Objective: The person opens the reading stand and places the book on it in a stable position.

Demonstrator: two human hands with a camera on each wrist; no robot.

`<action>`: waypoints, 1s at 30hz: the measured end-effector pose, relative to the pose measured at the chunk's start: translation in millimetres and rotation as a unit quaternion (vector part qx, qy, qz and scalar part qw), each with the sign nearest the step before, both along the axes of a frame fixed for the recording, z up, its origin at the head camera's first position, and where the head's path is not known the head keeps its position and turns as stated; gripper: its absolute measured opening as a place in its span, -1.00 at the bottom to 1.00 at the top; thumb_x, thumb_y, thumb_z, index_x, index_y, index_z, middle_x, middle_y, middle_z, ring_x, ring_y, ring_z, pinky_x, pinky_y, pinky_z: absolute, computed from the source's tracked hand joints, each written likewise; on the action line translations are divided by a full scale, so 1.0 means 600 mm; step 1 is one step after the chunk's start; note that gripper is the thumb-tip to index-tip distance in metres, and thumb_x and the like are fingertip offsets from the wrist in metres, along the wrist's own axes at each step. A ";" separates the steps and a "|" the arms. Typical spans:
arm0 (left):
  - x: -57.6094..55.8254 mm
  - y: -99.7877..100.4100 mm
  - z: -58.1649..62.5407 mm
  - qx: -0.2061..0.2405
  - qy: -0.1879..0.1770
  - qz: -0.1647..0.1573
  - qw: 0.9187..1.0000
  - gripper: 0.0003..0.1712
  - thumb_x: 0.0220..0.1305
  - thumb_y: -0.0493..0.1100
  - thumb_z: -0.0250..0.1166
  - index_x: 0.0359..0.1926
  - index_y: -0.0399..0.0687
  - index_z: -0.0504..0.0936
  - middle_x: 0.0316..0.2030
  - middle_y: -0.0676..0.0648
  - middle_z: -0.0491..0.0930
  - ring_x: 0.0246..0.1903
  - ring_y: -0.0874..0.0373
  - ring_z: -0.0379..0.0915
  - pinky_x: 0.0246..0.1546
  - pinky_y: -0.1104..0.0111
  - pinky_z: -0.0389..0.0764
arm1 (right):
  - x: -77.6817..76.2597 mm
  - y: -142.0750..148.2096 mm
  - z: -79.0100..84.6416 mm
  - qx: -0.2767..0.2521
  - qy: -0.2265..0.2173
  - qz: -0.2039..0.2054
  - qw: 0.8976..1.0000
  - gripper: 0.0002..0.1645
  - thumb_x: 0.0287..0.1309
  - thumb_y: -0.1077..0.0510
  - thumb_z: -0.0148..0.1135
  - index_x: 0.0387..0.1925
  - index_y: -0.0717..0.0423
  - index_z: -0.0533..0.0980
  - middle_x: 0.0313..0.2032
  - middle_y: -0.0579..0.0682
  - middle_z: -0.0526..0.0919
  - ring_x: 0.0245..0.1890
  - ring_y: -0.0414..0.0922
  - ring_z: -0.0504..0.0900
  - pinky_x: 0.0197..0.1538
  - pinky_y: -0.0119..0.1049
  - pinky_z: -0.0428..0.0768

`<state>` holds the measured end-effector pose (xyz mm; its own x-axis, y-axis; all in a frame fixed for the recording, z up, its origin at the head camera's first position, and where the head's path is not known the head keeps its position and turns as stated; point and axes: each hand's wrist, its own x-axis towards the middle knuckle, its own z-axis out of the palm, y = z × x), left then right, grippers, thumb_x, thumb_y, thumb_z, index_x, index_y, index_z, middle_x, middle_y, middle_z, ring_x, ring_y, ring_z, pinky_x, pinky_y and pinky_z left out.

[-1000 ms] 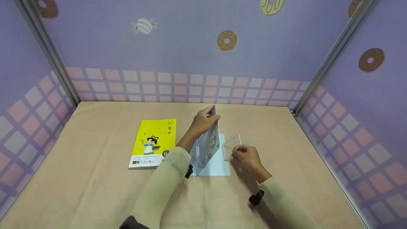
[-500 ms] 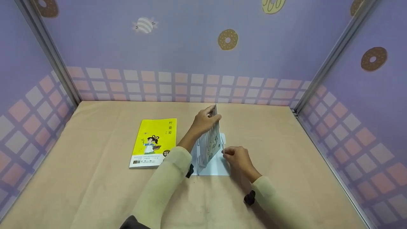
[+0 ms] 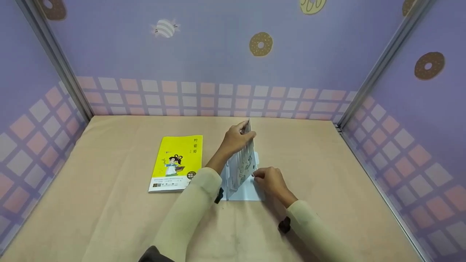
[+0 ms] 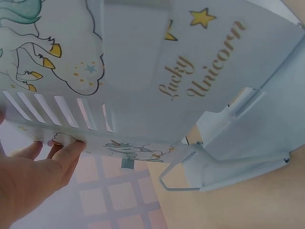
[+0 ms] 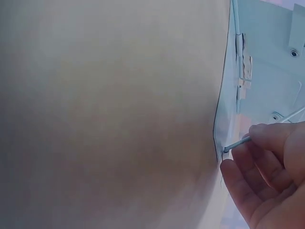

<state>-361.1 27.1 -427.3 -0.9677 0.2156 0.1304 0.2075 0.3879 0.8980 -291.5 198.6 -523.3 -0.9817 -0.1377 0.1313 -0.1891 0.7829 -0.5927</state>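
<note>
Head view: gripping raised white unicorn-printed panel (image 3: 246, 165) between thumb and fingers of left hand (image 3: 235, 140); pinching thin pale wire rod (image 5: 237, 144) in fingertips of right hand (image 3: 271, 180), just above flat pale base plate (image 3: 247, 193).

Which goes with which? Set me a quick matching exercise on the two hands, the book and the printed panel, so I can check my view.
Column one
1. Left hand
2. Right hand
3. Book
4. Panel

Column two
A. Lying on the cloth, mostly yellow
B. Pinching a thin wire
C. Gripping something raised, near its top
D. Raised, lettered "Lucky Unicorn"

Pairs: 1-C, 2-B, 3-A, 4-D
</note>
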 end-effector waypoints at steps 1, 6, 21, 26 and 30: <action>0.001 0.003 0.000 -0.004 -0.003 0.001 1.000 -0.19 0.36 0.11 0.19 0.55 -0.02 0.25 0.41 -0.21 0.40 0.40 -0.11 0.35 0.39 0.08 0.42 | 0.000 0.001 0.000 -0.003 -0.006 -0.003 1.000 -0.80 0.15 0.37 0.37 -0.26 0.08 0.80 -0.25 -0.05 0.83 -0.30 -0.17 0.70 -0.06 -0.11 0.73; 0.004 0.022 -0.004 -0.040 -0.010 0.004 0.999 -0.18 0.36 0.15 0.18 0.56 0.02 0.23 0.38 -0.23 0.37 0.40 -0.11 0.32 0.41 0.05 0.39 | 0.002 0.005 -0.004 -0.019 -0.018 -0.009 1.000 -0.80 0.16 0.33 0.38 -0.19 0.11 0.79 -0.29 -0.04 0.83 -0.41 -0.22 0.63 -0.26 -0.27 0.67; 0.014 0.063 -0.017 -0.111 -0.005 0.018 0.994 -0.16 0.33 0.19 0.18 0.53 -0.02 0.27 0.30 -0.19 0.43 0.16 -0.04 0.43 0.28 0.04 0.44 | 0.009 0.014 -0.007 0.035 0.064 0.032 0.997 -0.73 0.33 0.22 0.24 0.02 -0.01 0.67 -0.27 -0.05 0.81 -0.48 -0.20 0.47 -0.32 -0.24 0.55; 0.013 0.069 -0.015 -0.110 0.004 0.027 0.994 -0.17 0.32 0.22 0.20 0.52 0.03 0.31 0.26 -0.17 0.46 0.08 -0.02 0.45 0.16 0.09 0.51 | 0.007 0.019 -0.003 0.007 0.035 0.019 0.999 -0.71 0.31 0.25 0.24 0.01 -0.04 0.67 -0.34 -0.11 0.76 -0.46 -0.20 0.47 -0.30 -0.26 0.52; 0.010 0.067 -0.018 -0.120 0.007 0.016 0.993 -0.15 0.34 0.27 0.18 0.54 0.04 0.27 0.32 -0.20 0.41 0.19 -0.07 0.42 0.24 0.03 0.46 | 0.013 0.023 -0.001 -0.028 0.004 0.020 0.999 -0.72 0.31 0.21 0.25 0.01 -0.09 0.68 -0.33 -0.17 0.74 -0.42 -0.21 0.50 -0.26 -0.29 0.53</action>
